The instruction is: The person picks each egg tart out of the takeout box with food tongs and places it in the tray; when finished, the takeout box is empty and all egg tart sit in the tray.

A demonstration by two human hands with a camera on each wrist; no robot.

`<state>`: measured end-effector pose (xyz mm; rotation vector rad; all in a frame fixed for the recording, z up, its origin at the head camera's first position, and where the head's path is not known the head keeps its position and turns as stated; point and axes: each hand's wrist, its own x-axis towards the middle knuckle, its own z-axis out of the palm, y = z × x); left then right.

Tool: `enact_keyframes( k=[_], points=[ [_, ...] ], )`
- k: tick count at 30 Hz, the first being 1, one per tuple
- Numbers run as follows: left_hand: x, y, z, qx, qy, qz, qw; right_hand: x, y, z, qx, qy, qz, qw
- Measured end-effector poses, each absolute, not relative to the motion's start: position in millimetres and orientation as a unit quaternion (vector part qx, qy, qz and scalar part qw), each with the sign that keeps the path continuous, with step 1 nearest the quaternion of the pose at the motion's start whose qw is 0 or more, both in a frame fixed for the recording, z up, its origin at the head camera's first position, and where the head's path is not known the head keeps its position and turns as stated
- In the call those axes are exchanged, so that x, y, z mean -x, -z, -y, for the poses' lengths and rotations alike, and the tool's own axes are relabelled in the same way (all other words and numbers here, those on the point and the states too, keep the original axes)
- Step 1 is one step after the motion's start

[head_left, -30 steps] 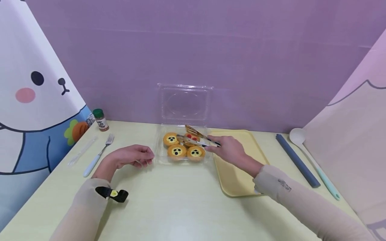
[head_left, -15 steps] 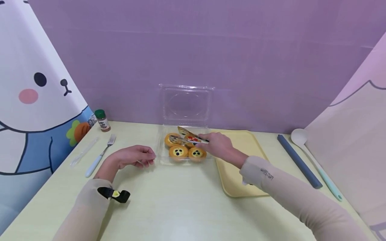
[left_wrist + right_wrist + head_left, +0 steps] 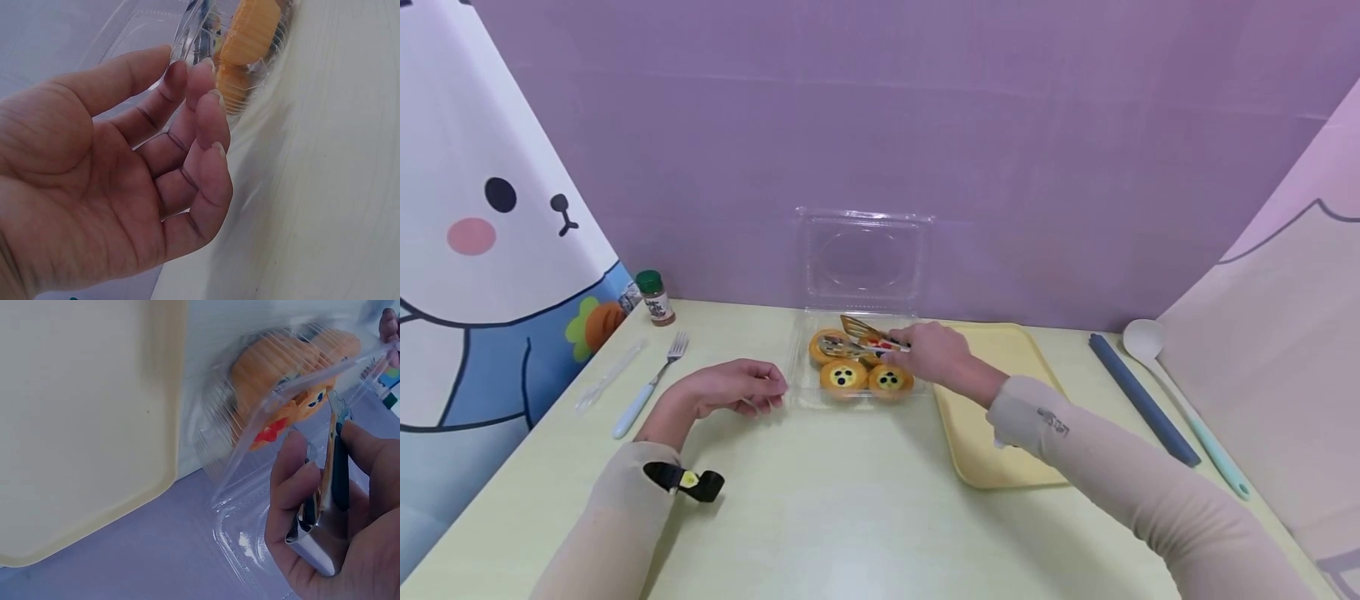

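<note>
A hinged clear plastic box stands at the back middle, its lid raised against the purple backdrop. Inside sit several tarts, including a front-left tart and a front-right tart with dark dots on pale filling. A back tart bears red topping. My right hand grips metal tongs, whose slotted ends lie over the back-left tart. My left hand pinches the box's near-left rim between thumb and index finger, other fingers curled beneath.
A yellow tray lies right of the box, under my right forearm. Farther right are a dark blue bar and a long-handled spoon. At left are a fork, a clear wrapped item and a green-capped jar.
My right hand has moved left with the tongs, carrying their ends from the red-topped tart onto the back-left one. My left hand stays at the box rim.
</note>
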<state>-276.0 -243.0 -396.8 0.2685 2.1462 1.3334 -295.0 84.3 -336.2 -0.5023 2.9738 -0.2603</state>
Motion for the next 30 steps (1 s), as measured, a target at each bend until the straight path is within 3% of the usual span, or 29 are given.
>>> enact_keyframes(
  k=[11, 30],
  points=[
    [274.4, 395.2, 242.2, -0.100, -0.501, -0.807, 0.295, 294.4, 324.0, -74.8, 0.168, 0.072, -0.981, 0.069],
    [274.5, 394.7, 241.7, -0.102, -0.499, -0.809, 0.293, 304.0, 295.4, -54.5, 0.156, 0.038, -0.975, 0.155]
  ],
)
